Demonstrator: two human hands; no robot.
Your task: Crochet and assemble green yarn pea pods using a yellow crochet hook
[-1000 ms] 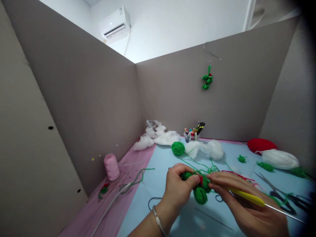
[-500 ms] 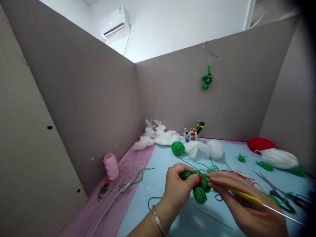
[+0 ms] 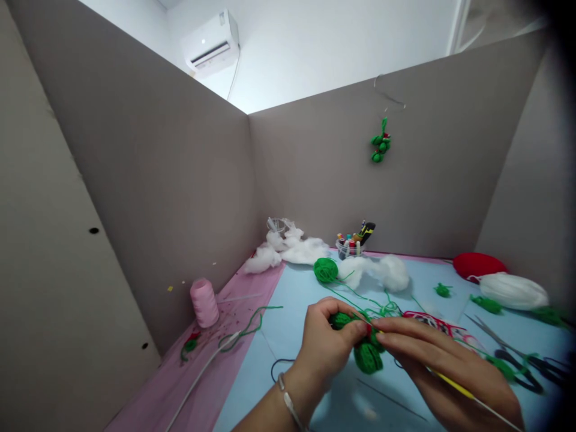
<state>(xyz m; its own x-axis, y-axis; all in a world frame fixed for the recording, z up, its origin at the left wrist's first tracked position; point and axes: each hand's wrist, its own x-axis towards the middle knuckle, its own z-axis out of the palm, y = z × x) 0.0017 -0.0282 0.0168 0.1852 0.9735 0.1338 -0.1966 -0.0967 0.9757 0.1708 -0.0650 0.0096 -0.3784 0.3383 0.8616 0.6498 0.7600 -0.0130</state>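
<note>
Pinched between the thumb and fingers of my left hand is a green crocheted piece of rounded lobes with a bit of red at its middle. My right hand is closed around a crochet hook with a yellow grip. Its metal shaft sticks out behind the palm toward the lower right. The hook's front end meets the piece beside my left thumb, partly hidden by fingers. Loose green yarn lies just behind both hands.
Behind the hands are a green yarn ball, white stuffing and a cup of pens. Scissors, red yarn and white yarn lie right. A pink thread cone stands left; grey partitions enclose the table.
My right hand has shifted slightly, and the hook's yellow grip sits lower and more covered by the fingers. The green piece has turned a little in my left hand.
</note>
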